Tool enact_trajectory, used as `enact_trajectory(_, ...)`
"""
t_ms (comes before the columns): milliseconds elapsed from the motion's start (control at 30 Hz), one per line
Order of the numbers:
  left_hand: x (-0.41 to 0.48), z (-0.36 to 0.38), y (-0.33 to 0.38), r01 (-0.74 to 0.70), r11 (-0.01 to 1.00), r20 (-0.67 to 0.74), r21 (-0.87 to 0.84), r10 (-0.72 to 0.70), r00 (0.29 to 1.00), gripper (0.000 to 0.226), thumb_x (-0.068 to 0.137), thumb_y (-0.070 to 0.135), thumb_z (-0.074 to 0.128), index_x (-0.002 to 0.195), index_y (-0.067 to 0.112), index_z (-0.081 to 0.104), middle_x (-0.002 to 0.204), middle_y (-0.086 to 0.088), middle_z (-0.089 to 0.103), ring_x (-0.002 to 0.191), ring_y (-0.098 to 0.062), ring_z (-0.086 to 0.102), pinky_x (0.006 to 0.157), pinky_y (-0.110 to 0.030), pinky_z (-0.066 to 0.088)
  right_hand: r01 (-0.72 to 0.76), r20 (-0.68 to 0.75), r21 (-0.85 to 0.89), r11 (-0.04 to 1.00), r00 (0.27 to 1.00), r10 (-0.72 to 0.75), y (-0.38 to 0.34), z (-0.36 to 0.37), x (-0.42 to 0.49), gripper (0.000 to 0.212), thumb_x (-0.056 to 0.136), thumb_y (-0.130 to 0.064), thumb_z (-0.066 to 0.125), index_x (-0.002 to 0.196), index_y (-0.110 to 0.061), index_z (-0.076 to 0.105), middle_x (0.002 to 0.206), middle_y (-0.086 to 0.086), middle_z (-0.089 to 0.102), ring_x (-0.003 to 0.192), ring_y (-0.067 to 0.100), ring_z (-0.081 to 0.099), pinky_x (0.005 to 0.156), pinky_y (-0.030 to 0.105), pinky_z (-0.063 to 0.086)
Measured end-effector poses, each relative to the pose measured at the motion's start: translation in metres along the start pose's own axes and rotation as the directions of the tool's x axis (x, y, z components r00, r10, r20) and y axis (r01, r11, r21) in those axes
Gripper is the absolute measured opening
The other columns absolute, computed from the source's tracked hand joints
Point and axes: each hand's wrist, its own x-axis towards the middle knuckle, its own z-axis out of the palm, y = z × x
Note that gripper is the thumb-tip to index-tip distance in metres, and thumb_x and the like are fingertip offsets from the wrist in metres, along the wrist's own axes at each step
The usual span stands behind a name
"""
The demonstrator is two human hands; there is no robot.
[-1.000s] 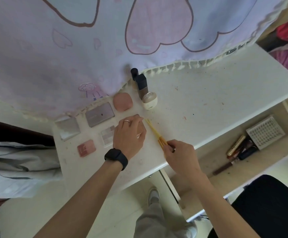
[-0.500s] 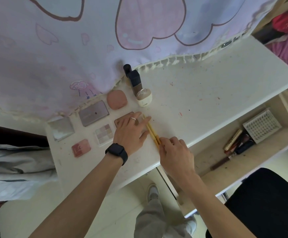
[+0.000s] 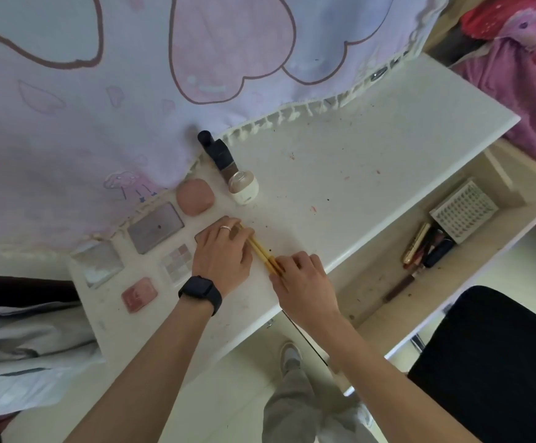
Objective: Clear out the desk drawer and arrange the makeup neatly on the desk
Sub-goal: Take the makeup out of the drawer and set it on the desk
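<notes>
On the far left of the desk [image 3: 356, 155] my makeup lies in neat rows: a clear case [image 3: 100, 262], a small red compact [image 3: 139, 294], a grey palette [image 3: 155, 227] and a little colour palette [image 3: 177, 262].

My left hand [image 3: 223, 254] lies flat with straight fingers, and its side touches the yellow pencils [image 3: 260, 251]. It works like a wall. The pencils lie side by side on the desk, between my two hands. My right hand [image 3: 301, 282] pinches their near end with curled fingers.

To do this well, I think I should push the pencils gently against my left hand, so they sit straight and their ends match. I should go slowly, because thin round things can roll away. I should not bump the cream jar [image 3: 243, 187] just behind them. When they lie flat, I can let go.

On the right, the drawer [image 3: 372, 292] is open. A brown pencil [image 3: 399, 287], a gold tube [image 3: 415, 243] and a white basket [image 3: 465, 211] wait inside. So I think the job is about half done.
</notes>
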Motion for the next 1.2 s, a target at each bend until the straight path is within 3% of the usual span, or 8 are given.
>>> enact_trajectory(100, 0.0, -0.004, 0.005, 0.0, 1.0, -0.004, 0.002, 0.0, 1.0, 0.036, 0.085, 0.018, 0.064, 0.12, 0.026, 0.067, 0.135, -0.004, 0.056, 0.131, -0.027, 0.048, 0.104, -0.044, 0.038, 0.038, 0.045, 0.004, 0.999, 0.998, -0.038, 0.002, -0.002, 0.001, 0.03, 0.1, -0.037, 0.054, 0.121, -0.019, 0.066, 0.107, 0.0, 0.062, 0.097, 0.025, 0.053, 0.085, 0.033, 0.051)
enact_trajectory(200, 0.0, -0.007, 0.02, -0.033, 0.999, -0.007, 0.018, 0.033, 0.999, 0.043, 0.08, 0.013, 0.066, 0.121, 0.026, 0.067, 0.135, -0.006, 0.058, 0.128, -0.031, 0.05, 0.104, -0.046, 0.039, 0.067, -0.09, 0.127, 0.99, 0.994, -0.056, 0.007, -0.013, -0.008, 0.021, 0.09, -0.022, 0.072, 0.108, -0.011, 0.073, 0.097, 0.006, 0.067, 0.085, 0.03, 0.06, 0.079, 0.037, 0.055)
enact_trajectory(333, -0.006, -0.005, 0.068, -0.109, 0.994, 0.007, -0.031, 0.11, 0.994, 0.044, 0.083, 0.011, 0.064, 0.125, 0.024, 0.064, 0.138, -0.004, 0.057, 0.128, -0.029, 0.051, 0.104, -0.043, 0.037, -0.011, -0.168, 0.177, 0.984, 0.985, 0.041, 0.044, -0.036, -0.039, 0.023, 0.089, -0.016, 0.074, 0.111, -0.011, 0.073, 0.107, 0.005, 0.069, 0.097, 0.026, 0.064, 0.078, 0.031, 0.056)
enact_trajectory(533, -0.027, 0.023, 0.182, -0.295, 0.926, 0.014, -0.238, 0.306, 0.952, 0.04, 0.086, 0.012, 0.061, 0.125, 0.022, 0.063, 0.132, -0.004, 0.061, 0.125, -0.027, 0.052, 0.104, -0.042, 0.043, -0.156, -0.252, 0.101, 0.983, 0.952, 0.177, 0.147, -0.074, -0.111, 0.029, 0.074, 0.007, 0.082, 0.1, -0.002, 0.074, 0.098, 0.013, 0.07, 0.086, 0.039, 0.067, 0.07, 0.048, 0.06)
enact_trajectory(900, 0.03, 0.125, 0.308, 0.123, 0.871, 0.479, -0.476, 0.14, 0.867, 0.046, 0.093, 0.037, 0.057, 0.138, 0.028, 0.047, 0.128, -0.007, 0.052, 0.112, -0.026, 0.056, 0.092, -0.035, 0.05, -0.392, -0.267, 0.063, 0.918, 0.879, 0.394, 0.269, -0.134, -0.096, 0.037, 0.087, -0.014, 0.074, 0.123, -0.008, 0.066, 0.129, 0.009, 0.059, 0.114, 0.035, 0.054, 0.086, 0.046, 0.055)
enact_trajectory(1033, 0.09, 0.146, 0.341, 0.218, 0.817, 0.495, -0.533, 0.092, 0.864, 0.054, 0.092, 0.037, 0.06, 0.141, 0.023, 0.042, 0.133, -0.008, 0.047, 0.109, -0.029, 0.058, 0.075, -0.026, 0.051, -0.494, -0.309, 0.047, 0.868, 0.819, 0.483, 0.306, -0.146, -0.053, 0.061, 0.094, -0.025, 0.066, 0.147, -0.008, 0.043, 0.156, 0.02, 0.033, 0.139, 0.043, 0.033, 0.106, 0.052, 0.041)
enact_trajectory(1133, 0.132, 0.156, 0.36, 0.257, 0.776, 0.486, -0.576, 0.071, 0.871, 0.057, 0.094, 0.035, 0.06, 0.144, 0.02, 0.037, 0.134, -0.01, 0.052, 0.116, -0.031, 0.057, 0.083, -0.029, 0.047, -0.63, -0.109, 0.212, 0.747, 0.744, 0.659, 0.329, -0.145, -0.031, 0.081, 0.1, -0.04, 0.052, 0.161, -0.015, 0.005, 0.169, 0.011, 0.004, 0.154, 0.03, 0.009, 0.12, 0.04, 0.021)
enact_trajectory(1200, 0.152, 0.162, 0.371, 0.275, 0.753, 0.492, -0.598, 0.073, 0.868, 0.061, 0.096, 0.034, 0.06, 0.149, 0.018, 0.034, 0.138, -0.008, 0.053, 0.122, -0.028, 0.055, 0.089, -0.031, 0.047, -0.654, -0.004, 0.262, 0.71, 0.735, 0.678, 0.336, -0.138, -0.024, 0.081, 0.103, -0.036, 0.048, 0.16, -0.012, -0.005, 0.166, 0.013, 0.016, 0.15, 0.032, 0.025, 0.115, 0.037, 0.03)
